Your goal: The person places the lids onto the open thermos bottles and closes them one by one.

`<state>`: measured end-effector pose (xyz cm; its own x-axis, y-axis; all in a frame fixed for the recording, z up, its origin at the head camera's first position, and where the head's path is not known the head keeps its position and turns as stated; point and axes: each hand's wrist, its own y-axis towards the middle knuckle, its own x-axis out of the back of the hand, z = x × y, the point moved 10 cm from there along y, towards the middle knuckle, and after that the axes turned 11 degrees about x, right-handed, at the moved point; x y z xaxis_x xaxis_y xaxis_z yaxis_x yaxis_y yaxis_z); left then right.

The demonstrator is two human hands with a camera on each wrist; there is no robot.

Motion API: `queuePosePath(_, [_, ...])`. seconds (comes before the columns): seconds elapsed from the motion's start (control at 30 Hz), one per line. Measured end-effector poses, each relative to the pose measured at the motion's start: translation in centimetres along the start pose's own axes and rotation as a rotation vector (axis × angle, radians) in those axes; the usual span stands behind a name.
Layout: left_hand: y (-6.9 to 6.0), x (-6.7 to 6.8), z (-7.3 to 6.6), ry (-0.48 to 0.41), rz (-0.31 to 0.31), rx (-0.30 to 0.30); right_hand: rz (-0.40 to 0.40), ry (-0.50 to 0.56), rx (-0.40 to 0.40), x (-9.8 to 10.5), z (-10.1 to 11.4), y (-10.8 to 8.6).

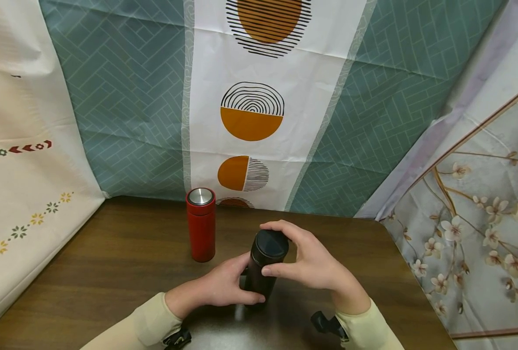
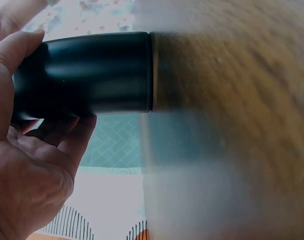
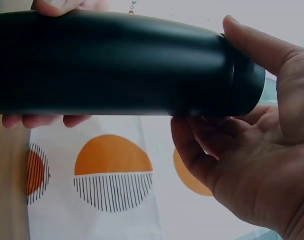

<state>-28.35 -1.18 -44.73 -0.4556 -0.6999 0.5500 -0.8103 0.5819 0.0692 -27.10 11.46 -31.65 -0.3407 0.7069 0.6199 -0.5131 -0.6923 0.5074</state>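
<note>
A black bottle (image 1: pixel 261 272) stands near the middle of the wooden table. The left hand (image 1: pixel 226 284) grips its body from the left, thumb on the near side. Around the cap (image 1: pixel 272 243) at the top curl the thumb and fingers of the right hand (image 1: pixel 313 257). In the left wrist view the left hand (image 2: pixel 34 165) holds the bottle (image 2: pixel 91 75), whose base is at the tabletop. The right wrist view has the right hand (image 3: pixel 262 160) about the cap end of the bottle (image 3: pixel 126 65), with fingertips of the left hand along its body.
A red bottle (image 1: pixel 202 233) with a silver-topped lid stands upright on the wooden table (image 1: pixel 88 277), left of and behind the black one. Patterned cloth (image 1: pixel 132 97) hangs behind the table, with a cream cloth (image 1: pixel 31 194) at the left and flowered cloth (image 1: pixel 482 233) at the right.
</note>
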Motion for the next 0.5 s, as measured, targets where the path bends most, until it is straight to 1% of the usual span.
queuePosePath(0.1, [-0.03,0.02,-0.15,0.002,-0.003,-0.011,-0.040,-0.031,0.013,0.19,0.04,0.07])
queuePosePath(0.17, [-0.05,0.10,-0.27,0.006,-0.011,-0.020,-0.076,-0.071,0.002,0.33,0.00,0.10])
queuePosePath(0.33, [-0.10,0.42,-0.60,0.024,-0.046,-0.037,-0.153,-0.160,-0.074,0.45,-0.15,0.01])
queuePosePath(0.5, [-0.23,0.55,-0.64,0.032,-0.060,-0.033,-0.184,-0.209,-0.113,0.25,0.04,0.02])
